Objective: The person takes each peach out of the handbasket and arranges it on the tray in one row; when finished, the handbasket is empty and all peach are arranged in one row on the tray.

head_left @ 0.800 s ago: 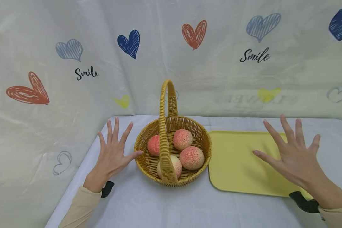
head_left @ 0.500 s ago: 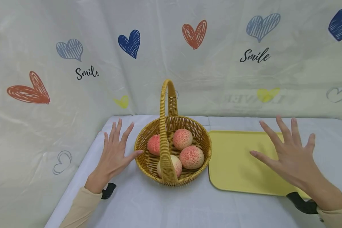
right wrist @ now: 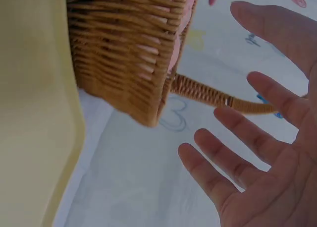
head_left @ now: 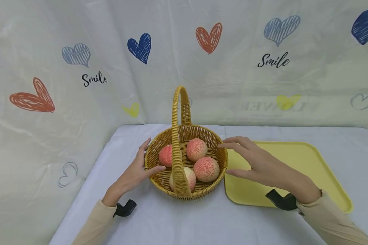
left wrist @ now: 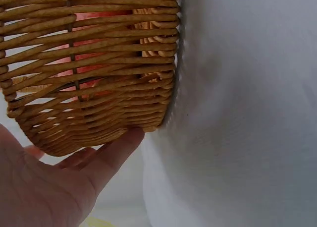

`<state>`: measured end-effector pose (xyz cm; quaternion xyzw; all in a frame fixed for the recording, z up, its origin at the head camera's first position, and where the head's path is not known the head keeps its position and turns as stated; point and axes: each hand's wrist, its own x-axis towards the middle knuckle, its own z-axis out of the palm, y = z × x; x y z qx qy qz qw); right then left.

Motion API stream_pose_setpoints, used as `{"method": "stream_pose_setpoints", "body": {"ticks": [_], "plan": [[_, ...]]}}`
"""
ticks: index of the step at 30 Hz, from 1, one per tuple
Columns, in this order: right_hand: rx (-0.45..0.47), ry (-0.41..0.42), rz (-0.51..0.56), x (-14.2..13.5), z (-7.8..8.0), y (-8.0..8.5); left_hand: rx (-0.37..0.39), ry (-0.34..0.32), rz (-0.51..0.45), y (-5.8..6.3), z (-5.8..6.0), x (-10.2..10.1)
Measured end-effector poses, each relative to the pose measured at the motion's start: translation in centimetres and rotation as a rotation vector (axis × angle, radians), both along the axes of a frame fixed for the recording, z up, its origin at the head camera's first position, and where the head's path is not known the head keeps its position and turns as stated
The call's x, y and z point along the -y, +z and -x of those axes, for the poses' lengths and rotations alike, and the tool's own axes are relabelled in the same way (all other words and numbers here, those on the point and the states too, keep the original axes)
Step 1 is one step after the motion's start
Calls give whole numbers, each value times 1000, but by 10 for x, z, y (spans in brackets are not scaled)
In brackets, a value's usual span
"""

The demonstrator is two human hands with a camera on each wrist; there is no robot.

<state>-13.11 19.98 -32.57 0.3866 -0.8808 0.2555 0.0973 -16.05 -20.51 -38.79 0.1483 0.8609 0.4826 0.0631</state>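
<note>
A round wicker basket (head_left: 154, 183) with a tall arched handle (head_left: 175, 136) stands in the middle of the table. Several pink-and-cream peaches (head_left: 206, 169) lie inside it. My left hand (head_left: 135, 173) is at the basket's left side, its thumb over the rim and its fingers outside. In the left wrist view, a fairly straight finger (left wrist: 116, 155) touches the woven outer wall. My right hand (head_left: 260, 166) is spread beside the right rim, fingers slightly bent. The right wrist view shows its fingers apart from the basket (right wrist: 124, 53), holding nothing.
To the right of the basket lies a yellow tray (head_left: 309, 170), partly beneath my right forearm. A white cloth (head_left: 202, 221) covers the table. Behind it hangs a pale curtain (head_left: 233, 85) with printed hearts.
Both hands have moved inward, the left one to the basket's left rim and the right one leftward from over the tray to near the right rim. The basket and peaches stay put.
</note>
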Motion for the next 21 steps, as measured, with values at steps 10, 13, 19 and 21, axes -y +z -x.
{"method": "stream_pose_setpoints", "body": {"ticks": [10,13,19,21], "plan": [[104,197,-93,45,20,-10,80,-24,-23,-8,1,-1],[129,216,-97,50,24,-14,99,-39,-30,-6,1,-2],[191,217,-142,58,32,-16,91,-46,-36,-6,4,1],[196,213,-170,60,35,-14,84,-43,-48,-7,5,2]]}}
